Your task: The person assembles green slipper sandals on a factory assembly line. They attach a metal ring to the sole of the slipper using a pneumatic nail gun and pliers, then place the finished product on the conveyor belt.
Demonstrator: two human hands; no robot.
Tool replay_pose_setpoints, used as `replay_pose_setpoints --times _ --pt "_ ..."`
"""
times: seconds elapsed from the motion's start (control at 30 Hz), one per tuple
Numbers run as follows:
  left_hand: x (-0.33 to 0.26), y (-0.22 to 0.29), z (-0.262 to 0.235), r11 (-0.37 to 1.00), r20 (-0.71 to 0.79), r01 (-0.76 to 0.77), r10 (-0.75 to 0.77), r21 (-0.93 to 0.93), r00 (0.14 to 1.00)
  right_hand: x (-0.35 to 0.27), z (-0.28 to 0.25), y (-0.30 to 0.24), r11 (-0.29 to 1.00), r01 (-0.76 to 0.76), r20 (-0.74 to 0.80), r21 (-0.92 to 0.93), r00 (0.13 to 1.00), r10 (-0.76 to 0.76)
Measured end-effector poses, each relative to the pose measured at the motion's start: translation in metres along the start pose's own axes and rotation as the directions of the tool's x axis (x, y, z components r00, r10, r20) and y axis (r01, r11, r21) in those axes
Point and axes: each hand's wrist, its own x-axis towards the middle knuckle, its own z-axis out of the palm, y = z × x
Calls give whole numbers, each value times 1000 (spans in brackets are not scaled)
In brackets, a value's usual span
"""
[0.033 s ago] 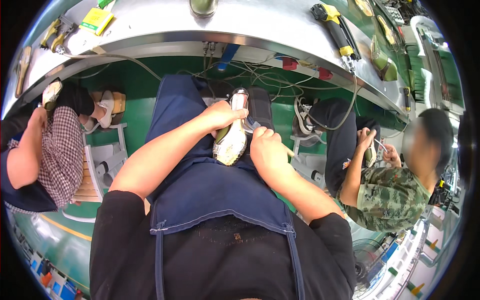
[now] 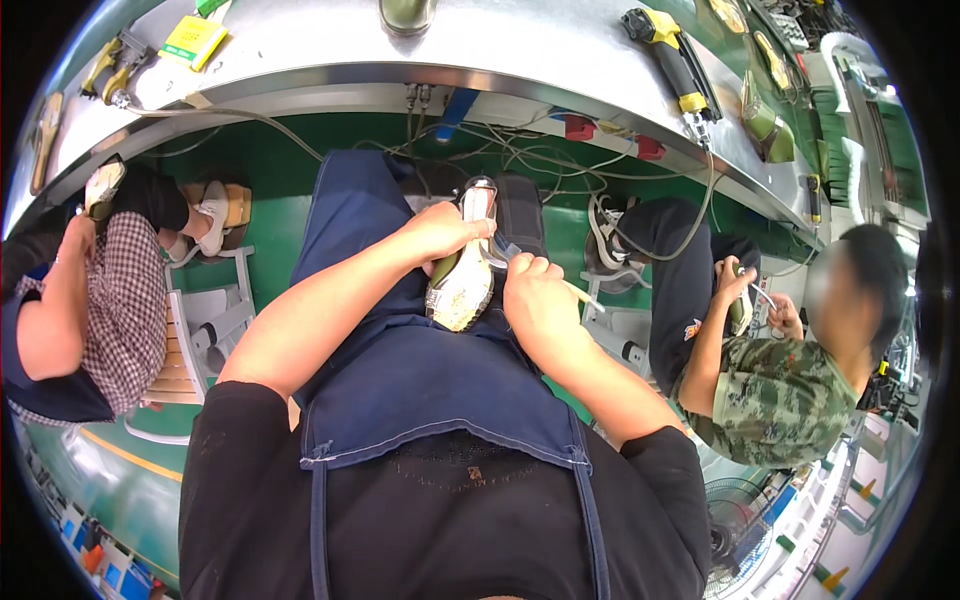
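— Why is the shoe down in the lap?
— From my feed, the dark blue denim apron (image 2: 420, 380) at frame centre props it. The left hand (image 2: 445, 232) is clamped round the pale-soled shoe (image 2: 462, 285), sole up; the right hand (image 2: 530, 290) is closed on a thin pale stick (image 2: 580, 293) beside it.
— And the room?
— A curved grey metal surface (image 2: 520, 50) spans the top, with a yellow-and-black power tool (image 2: 672, 55) upper right, above a green floor (image 2: 270, 180).

A flat rectangular yellow package (image 2: 192, 38) with a green edge is lying near the left end of the grey metal bench (image 2: 520, 50), a small green packet (image 2: 210, 6) is sitting just beyond it at the frame's top edge.
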Motion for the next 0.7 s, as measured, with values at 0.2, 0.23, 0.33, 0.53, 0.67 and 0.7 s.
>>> replay_pose_setpoints --times 0.2,0.23,0.33,0.53,0.67,0.7 --pt "1 -5 0 1000 19 -14 14 -6 1000 17 -56 56 781 -145 380 607 917 -125" --pt "3 -4 2 1000 19 -14 14 -12 1000 20 -54 59 715 -129 261 687 962 -77" --pt "10 -4 4 999 4 -40 40 -6 999 39 -33 58 566 52 -101 823 993 56" --pt "8 4 5 999 37 -36 36 4 999 50 12 40 687 29 -51 726 999 12" --pt "14 10 6 999 33 -38 38 10 999 51 22 50 681 60 -92 730 996 12" --pt "15 9 8 999 31 -40 40 1 999 51 22 53 707 48 -45 705 999 -22"
